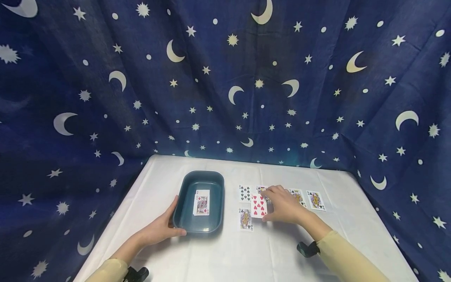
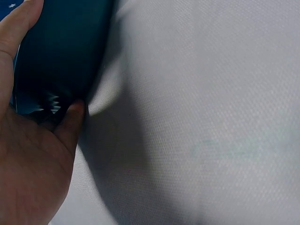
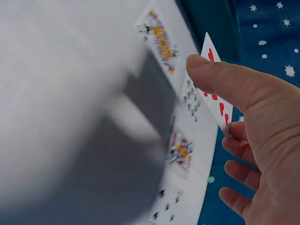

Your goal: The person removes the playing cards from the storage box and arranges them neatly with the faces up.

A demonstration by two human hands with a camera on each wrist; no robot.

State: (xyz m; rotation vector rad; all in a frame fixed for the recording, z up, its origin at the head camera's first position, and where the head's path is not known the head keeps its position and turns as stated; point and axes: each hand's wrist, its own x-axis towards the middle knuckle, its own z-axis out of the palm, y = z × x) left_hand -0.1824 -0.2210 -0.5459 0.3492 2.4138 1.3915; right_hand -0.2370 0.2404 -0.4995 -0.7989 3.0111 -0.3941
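In the head view my left hand (image 1: 161, 227) grips the near-left corner of a dark teal plastic tray (image 1: 220, 203), thumb on the near side and fingers along the left side. The left wrist view shows the thumb against the tray wall (image 2: 70, 56). Inside the tray lies a small stack of playing cards, a king of diamonds (image 1: 202, 204) face up on top. My right hand (image 1: 285, 205) pinches a playing card of hearts (image 1: 258, 206) between thumb and fingers. In the right wrist view that hearts card (image 3: 222, 111) is raised off the table, its middle partly behind the thumb.
Face-up cards lie right of the tray: a spades number card (image 1: 244, 193), a queen of clubs (image 1: 245, 219), and several face cards, among them the rightmost one (image 1: 316, 200). The right hand partly covers some. A white cloth covers the table (image 1: 232, 258); a blue star-patterned curtain (image 1: 211, 98) hangs behind.
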